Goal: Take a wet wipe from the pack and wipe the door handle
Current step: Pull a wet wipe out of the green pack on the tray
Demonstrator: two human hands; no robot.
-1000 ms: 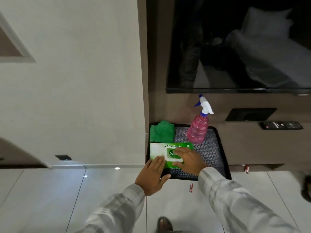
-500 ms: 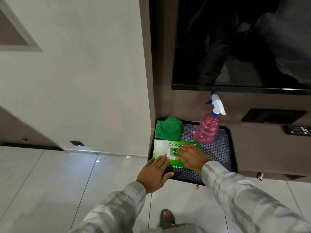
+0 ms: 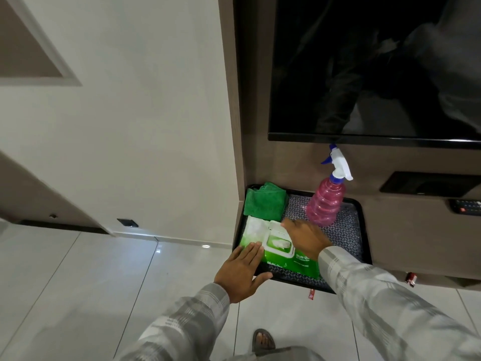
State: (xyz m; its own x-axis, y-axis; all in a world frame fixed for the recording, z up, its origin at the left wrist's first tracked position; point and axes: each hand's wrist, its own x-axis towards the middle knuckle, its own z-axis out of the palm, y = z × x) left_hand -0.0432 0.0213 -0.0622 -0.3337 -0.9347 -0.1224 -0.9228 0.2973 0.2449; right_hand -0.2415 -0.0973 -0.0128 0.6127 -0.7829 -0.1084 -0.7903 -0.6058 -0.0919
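Observation:
A green and white wet wipe pack (image 3: 283,252) lies flat at the front left of a black tray (image 3: 361,230). Its white flip lid (image 3: 275,228) stands open, and a white wipe shows in the opening (image 3: 279,244). My left hand (image 3: 242,272) lies flat with fingers together, pressing on the pack's near left corner. My right hand (image 3: 305,237) reaches over the pack, fingertips touching the raised lid. No door handle is in view.
On the tray, a folded green cloth (image 3: 265,204) lies at the back left and a pink spray bottle (image 3: 326,199) stands at the back. A dark TV screen (image 3: 374,66) hangs above. A remote (image 3: 466,206) rests at right. My sandalled foot (image 3: 263,340) stands on the tiled floor.
The pack's flip lid, shut before, now stands open with my right fingers on it. My left hand has stayed on the pack's corner. The view has moved closer.

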